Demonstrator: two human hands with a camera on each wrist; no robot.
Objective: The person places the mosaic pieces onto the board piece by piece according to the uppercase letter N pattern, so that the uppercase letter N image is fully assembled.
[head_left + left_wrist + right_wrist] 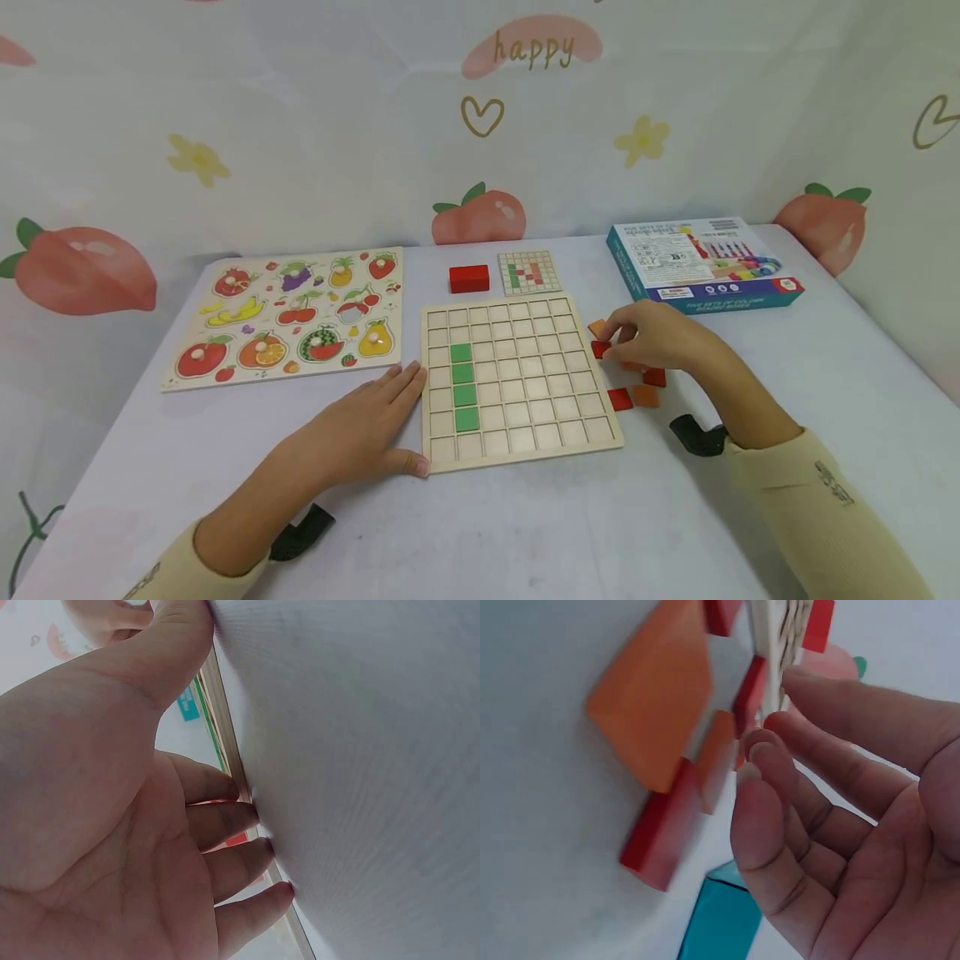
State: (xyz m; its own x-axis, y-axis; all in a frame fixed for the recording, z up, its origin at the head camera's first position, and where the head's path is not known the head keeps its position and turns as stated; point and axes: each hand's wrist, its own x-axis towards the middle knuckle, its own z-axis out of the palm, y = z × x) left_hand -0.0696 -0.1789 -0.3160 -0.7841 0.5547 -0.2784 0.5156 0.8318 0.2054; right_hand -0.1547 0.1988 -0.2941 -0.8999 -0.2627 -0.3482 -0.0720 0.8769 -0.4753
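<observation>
A wooden grid board lies flat, with a column of green tiles in its second column from the left. My left hand rests along the board's left edge, fingers spread and thumb at the near corner. In the left wrist view its fingertips meet the table beside the board's edge. Right of the board, my right hand is bent over loose tiles, thumb and forefinger close to a red tile. Their tips stand apart in the right wrist view. An orange tile and a red tile lie nearby.
Behind the board are a red block and a small pattern card with coloured squares. A fruit puzzle board lies at the left. At the back right is a printed box, near the right hand.
</observation>
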